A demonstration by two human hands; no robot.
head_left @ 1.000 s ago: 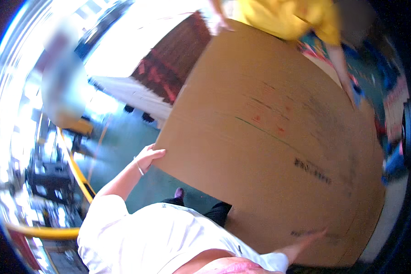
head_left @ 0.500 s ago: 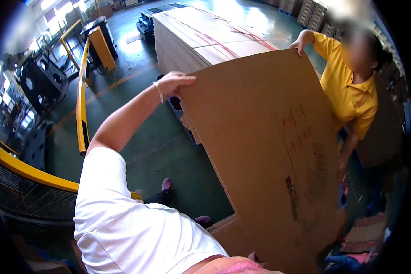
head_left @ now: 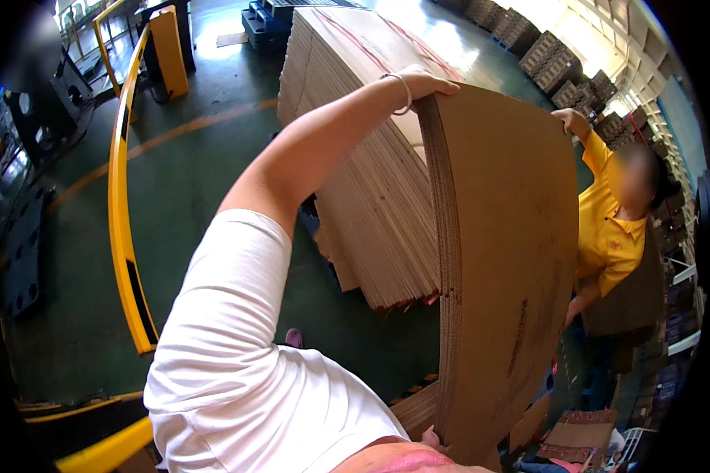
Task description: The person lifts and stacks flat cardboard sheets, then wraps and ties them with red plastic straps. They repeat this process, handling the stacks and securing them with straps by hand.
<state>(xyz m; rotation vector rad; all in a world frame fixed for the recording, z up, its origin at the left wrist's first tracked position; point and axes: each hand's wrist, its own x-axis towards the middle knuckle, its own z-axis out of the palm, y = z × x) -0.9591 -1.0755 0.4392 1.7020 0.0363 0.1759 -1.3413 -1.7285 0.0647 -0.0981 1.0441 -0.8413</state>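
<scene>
A thick bundle of brown cardboard sheets (head_left: 505, 236) stands on edge, tilted, in front of me. Its layered edges face left and faint dark print marks its broad side. My left hand (head_left: 424, 83) is closed over the top near corner, with a pale bracelet on the wrist. Down at the lower near edge, only a small part of my right hand (head_left: 431, 438) shows, gripping the bundle; the rest is hidden. A co-worker in a yellow shirt (head_left: 607, 229) holds the far side, one hand at the top corner and the other lower down.
A large stack of flat cardboard (head_left: 371, 181) lies behind the bundle, with reddish straps on top. Yellow guard rails (head_left: 122, 213) stand at left on the green floor. Dark pallets (head_left: 268, 27) sit beyond the stack. More cardboard (head_left: 580, 433) lies at lower right.
The bundle has swung more upright and to the right, so its layered edge now shows. My left hand has moved right and slightly up with it. The co-worker's upper hand has moved right and down.
</scene>
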